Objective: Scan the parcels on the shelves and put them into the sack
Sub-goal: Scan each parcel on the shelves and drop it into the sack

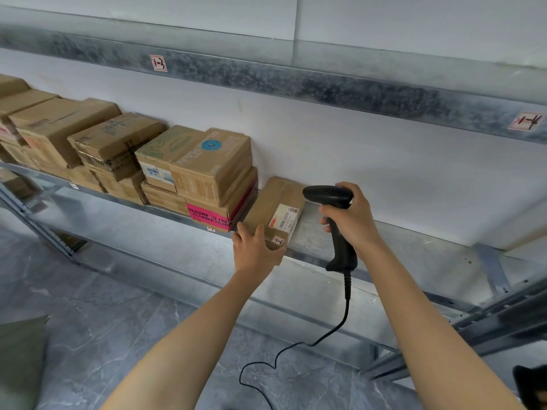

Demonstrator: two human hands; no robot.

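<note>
one parcel (275, 213), one scanner (328, 196)
left hand (257, 250) grips the parcel on the shelf (393, 247), right hand (353, 221) grips the scanner; pink tape (207, 216) nearby reads "COME TO THE"

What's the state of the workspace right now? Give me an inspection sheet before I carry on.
Surface: metal shelf, bare to the right of the flat parcel.
Job's things: flat parcel lies on the shelf, barcode label up; stacked parcels to its left; scanner head points toward the label; dark green fabric at lower left, possibly the sack.
Clutter: nothing seen.
Hands: left hand grips the flat parcel's near end; right hand grips the scanner's handle.
Cables: black cable hangs from the scanner and loops down out of frame.
Surroundings: white wall, upper shelf rail with tags, grey stone-look floor.
</note>
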